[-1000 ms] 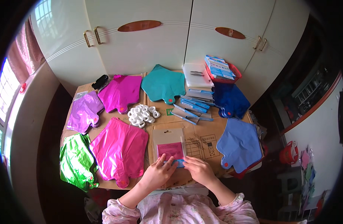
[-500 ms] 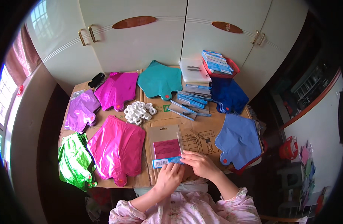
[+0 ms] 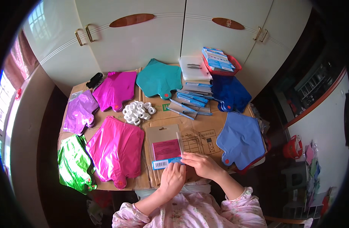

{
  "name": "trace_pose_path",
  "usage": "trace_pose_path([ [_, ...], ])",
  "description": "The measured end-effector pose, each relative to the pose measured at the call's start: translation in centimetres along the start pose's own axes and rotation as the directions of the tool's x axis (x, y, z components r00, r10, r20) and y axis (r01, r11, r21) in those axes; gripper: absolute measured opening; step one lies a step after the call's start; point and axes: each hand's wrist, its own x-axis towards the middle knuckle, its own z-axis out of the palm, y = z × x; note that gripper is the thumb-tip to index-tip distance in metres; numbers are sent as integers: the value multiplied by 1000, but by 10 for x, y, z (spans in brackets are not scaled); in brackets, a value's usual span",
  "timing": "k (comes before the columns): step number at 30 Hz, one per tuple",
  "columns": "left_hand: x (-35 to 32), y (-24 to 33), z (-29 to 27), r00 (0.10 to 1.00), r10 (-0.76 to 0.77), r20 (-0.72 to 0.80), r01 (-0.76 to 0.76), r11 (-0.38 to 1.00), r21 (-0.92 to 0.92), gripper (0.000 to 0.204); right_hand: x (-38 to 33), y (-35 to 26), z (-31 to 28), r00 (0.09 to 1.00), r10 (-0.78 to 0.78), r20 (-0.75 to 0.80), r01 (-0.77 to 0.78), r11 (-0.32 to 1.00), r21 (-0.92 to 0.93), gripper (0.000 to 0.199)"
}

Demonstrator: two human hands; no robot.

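A flat clear plastic packet (image 3: 163, 133) with a hang hole, a magenta panel and a blue barcode strip lies on the cardboard in front of me. My left hand (image 3: 173, 179) has its fingers bent over the packet's lower edge, at the blue strip. The fingers of my right hand (image 3: 204, 165) close on the lower right corner, pressed together. Both thumbs are mostly hidden. Left of the packet lies a stack of shiny pink foil balloons (image 3: 116, 148). White rings (image 3: 137, 113), several in a heap, lie beyond it.
Around the cardboard-covered table (image 3: 139, 184) lie green (image 3: 72, 163), purple (image 3: 80, 114), magenta (image 3: 113, 91), teal (image 3: 158, 80), dark blue (image 3: 232, 93) and light blue foil stacks (image 3: 241, 140). Folded blue-edged packets (image 3: 192, 100) lie near a red basket (image 3: 235, 64). White cabinets (image 3: 132, 41) stand behind.
The whole view has shifted slightly. Both hands stay at the packet's lower edge, with hardly any change in their grip.
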Motion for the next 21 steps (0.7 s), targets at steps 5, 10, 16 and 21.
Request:
trace_pose_path([
  [5, 0, 0, 6, 999, -40, -22, 40, 999, -19, 11, 0, 2, 0, 1000, -5, 8, 5, 1000, 13, 32],
  [10, 3, 3, 7, 999, -37, -26, 37, 999, 3, 10, -1, 2, 0, 1000, -3, 1, 3, 1000, 18, 31],
  [16, 1, -1, 9, 999, -39, -31, 35, 991, -132, 11, -1, -1, -1, 1000, -13, 3, 13, 1000, -2, 32],
  [21, -6, -11, -18, 989, -61, -135, 4, 923, -385, 12, 2, -8, -6, 1000, -26, 3, 26, 999, -29, 32],
])
